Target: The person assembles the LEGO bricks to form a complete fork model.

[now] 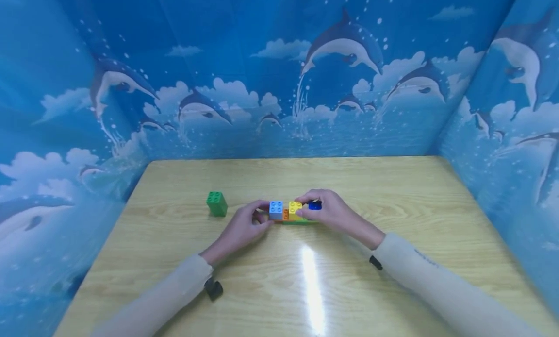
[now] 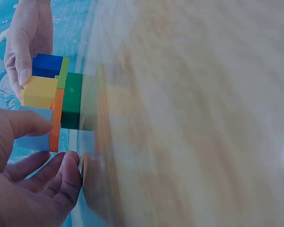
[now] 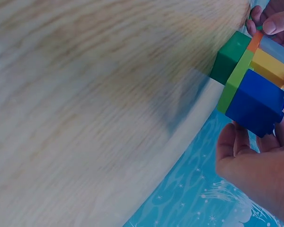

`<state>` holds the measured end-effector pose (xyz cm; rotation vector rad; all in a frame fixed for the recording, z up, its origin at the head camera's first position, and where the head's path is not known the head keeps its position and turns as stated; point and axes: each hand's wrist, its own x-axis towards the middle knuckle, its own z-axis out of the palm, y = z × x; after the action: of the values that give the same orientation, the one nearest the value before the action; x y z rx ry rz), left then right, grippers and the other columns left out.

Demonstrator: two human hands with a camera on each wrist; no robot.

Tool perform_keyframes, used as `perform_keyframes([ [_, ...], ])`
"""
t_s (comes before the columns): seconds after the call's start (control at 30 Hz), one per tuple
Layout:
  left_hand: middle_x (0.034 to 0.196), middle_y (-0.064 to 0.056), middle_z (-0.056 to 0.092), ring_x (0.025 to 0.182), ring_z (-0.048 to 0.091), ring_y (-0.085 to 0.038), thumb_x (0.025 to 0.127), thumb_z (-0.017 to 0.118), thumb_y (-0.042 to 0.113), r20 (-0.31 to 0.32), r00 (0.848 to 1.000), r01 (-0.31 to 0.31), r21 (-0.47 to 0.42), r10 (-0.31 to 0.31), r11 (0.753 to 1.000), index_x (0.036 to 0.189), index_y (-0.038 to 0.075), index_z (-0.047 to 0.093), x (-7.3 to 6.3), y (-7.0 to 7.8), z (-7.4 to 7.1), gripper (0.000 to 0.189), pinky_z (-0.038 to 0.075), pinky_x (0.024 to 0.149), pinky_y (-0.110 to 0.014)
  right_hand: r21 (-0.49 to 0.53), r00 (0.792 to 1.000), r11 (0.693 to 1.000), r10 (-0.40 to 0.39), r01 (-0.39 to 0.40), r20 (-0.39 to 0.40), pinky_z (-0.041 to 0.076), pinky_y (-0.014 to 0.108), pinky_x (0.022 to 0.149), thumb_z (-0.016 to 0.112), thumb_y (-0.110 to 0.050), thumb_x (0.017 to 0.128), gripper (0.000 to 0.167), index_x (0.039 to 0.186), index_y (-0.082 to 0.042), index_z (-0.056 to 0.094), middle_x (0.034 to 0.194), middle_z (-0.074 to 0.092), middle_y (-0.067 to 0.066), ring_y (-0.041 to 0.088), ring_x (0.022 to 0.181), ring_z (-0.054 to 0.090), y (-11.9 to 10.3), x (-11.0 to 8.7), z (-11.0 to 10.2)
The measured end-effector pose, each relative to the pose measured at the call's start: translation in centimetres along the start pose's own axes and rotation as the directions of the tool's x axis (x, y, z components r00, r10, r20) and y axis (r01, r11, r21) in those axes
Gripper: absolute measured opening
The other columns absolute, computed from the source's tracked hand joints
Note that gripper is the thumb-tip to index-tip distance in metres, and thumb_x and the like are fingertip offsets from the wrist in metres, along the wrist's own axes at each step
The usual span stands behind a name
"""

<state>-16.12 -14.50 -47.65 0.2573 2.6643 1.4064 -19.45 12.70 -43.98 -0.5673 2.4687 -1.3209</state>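
A toy building-brick assembly lies between both hands. A dark green brick [image 2: 72,101] forms its base, with a flat orange brick [image 2: 56,122] and a flat lime green brick [image 3: 237,81] above it. On those stand a light blue brick [image 1: 276,209], a yellow brick [image 1: 295,209] and a dark blue brick [image 3: 256,101]. My left hand [image 1: 245,227] grips the light blue end, thumb at the front and fingers behind. From the right, my right hand [image 1: 334,210] pinches the yellow brick between thumb and fingers, partly covering the dark blue one.
A tall green brick stack [image 1: 217,204] stands apart on the wooden table [image 1: 183,264], left of the left hand. Blue curtains [image 1: 279,133] printed with dolphins enclose the table at the back and both sides. A bright reflection runs down the tabletop in front of the assembly.
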Motion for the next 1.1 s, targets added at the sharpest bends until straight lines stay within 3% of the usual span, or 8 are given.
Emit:
perform_keyframes([
  [0.27,0.123,-0.005,0.073,0.097,0.068,-0.017,0.095,0.082,0.007,-0.04,0.999,-0.013,-0.09,0.01,0.996,0.135,0.008,0.07,-1.7,-1.1,-1.4,0.041,0.059,0.084,-0.033,0.022,1.0,1.0,-0.005,0.004,0.007,0.061,0.04,0.09,0.083,-0.026,0.1,0.033,0.13,-0.013,0.079,0.127,0.074,0.002,0.022,0.113,0.068,0.1,0.4,0.2],
  [0.63,0.126,-0.006,0.072,0.107,0.069,-0.022,0.103,0.076,0.014,-0.094,0.992,0.071,-0.125,-0.083,0.99,0.138,0.006,0.068,-3.7,-1.6,-3.3,0.037,0.056,0.091,-0.036,0.022,1.0,1.0,0.006,-0.005,-0.018,0.059,0.041,0.09,0.083,-0.029,0.1,0.034,0.13,-0.014,0.079,0.126,0.074,0.002,0.022,0.113,0.067,0.2,0.3,0.0],
  [0.77,0.123,-0.006,0.072,0.105,0.068,-0.022,0.103,0.075,0.017,-0.123,0.983,0.127,-0.108,-0.14,0.986,0.136,0.009,0.068,-4.1,-2.1,-3.8,0.034,0.056,0.091,-0.036,0.021,1.0,1.0,0.003,-0.003,-0.018,0.059,0.043,0.091,0.084,-0.028,0.1,0.033,0.13,-0.015,0.08,0.127,0.074,0.002,0.023,0.113,0.067,0.2,0.4,0.0],
  [0.93,0.108,-0.009,0.069,0.093,0.063,-0.023,0.104,0.073,0.018,-0.165,0.966,0.179,-0.14,-0.201,0.974,0.128,0.005,0.07,-4.7,-2.6,-4.2,0.028,0.054,0.078,-0.03,0.018,1.0,1.0,0.003,-0.003,-0.016,0.058,0.045,0.096,0.084,-0.028,0.1,0.033,0.13,-0.015,0.079,0.129,0.073,0.003,0.024,0.118,0.066,0.3,0.1,0.1],
  [1.1,0.106,-0.011,0.065,0.09,0.06,-0.024,0.106,0.07,0.018,-0.199,0.943,0.232,-0.182,-0.267,0.956,0.126,0.003,0.067,-5.4,-2.9,-5.0,0.025,0.052,0.071,-0.028,0.03,1.0,1.0,0.004,-0.004,-0.008,0.059,0.045,0.097,0.084,-0.028,0.099,0.033,0.13,-0.016,0.079,0.127,0.073,0.001,0.024,0.117,0.067,0.4,-0.1,0.2],
])
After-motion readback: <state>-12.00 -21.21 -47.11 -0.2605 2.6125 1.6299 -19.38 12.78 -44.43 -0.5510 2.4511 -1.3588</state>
